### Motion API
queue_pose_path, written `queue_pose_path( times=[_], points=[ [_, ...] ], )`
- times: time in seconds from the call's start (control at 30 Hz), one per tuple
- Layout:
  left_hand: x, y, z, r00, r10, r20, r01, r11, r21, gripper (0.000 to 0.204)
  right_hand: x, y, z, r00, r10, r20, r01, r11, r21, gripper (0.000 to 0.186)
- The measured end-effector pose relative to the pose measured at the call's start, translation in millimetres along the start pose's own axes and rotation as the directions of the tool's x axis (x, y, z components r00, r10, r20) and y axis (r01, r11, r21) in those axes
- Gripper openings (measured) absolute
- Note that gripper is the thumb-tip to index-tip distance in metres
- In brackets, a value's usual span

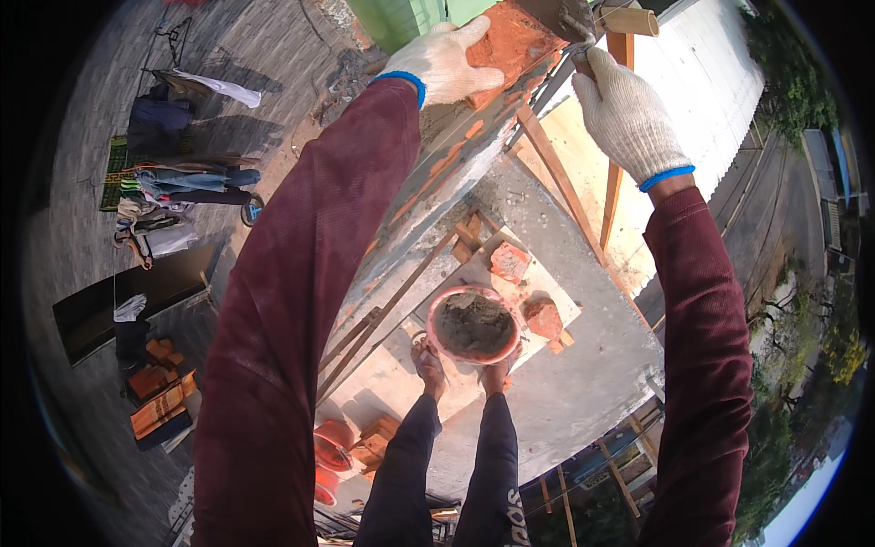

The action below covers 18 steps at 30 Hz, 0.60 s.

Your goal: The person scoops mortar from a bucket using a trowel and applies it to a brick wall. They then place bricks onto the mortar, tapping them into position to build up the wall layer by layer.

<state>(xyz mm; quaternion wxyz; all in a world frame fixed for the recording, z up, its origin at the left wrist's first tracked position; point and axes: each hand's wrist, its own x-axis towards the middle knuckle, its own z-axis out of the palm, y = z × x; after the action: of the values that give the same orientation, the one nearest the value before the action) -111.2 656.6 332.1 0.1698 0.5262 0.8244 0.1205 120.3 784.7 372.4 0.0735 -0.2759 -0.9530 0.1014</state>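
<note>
My left hand (445, 62), in a white knit glove with a blue cuff, holds a red brick (515, 47) on top of a low wall at the upper middle. Its thumb and forefinger are spread across the brick. My right hand (629, 117), gloved alike, is closed around the handle of a trowel (567, 18) at the brick's far right end. Grey mortar seems to coat the trowel's blade, part of which is cut off by the top edge. A round tub (474, 325) of grey mortar stands at my feet.
Broken brick pieces (510, 263) lie on a pale board (554, 290) beside the tub. Wooden props (558, 178) slant along the wall. Orange buckets (334, 447) stand lower left. Clothes (187, 178) hang further left. A road (775, 205) lies below on the right.
</note>
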Motion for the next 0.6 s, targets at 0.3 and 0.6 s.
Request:
queue_pose_path(
  times=[0.3, 0.6],
  points=[
    [4, -3, 5, 0.996, 0.030, -0.088, -0.026, 0.999, 0.048, 0.093, 9, 5, -6, 1.000, -0.018, 0.025, 0.018, 1.000, -0.011, 0.035],
    [-33, -6, -4, 0.969, 0.214, -0.121, -0.186, 0.961, 0.203, 0.056, -121, -61, -1, 0.770, 0.239, 0.591, -0.381, -0.571, 0.727, 0.045]
  ],
)
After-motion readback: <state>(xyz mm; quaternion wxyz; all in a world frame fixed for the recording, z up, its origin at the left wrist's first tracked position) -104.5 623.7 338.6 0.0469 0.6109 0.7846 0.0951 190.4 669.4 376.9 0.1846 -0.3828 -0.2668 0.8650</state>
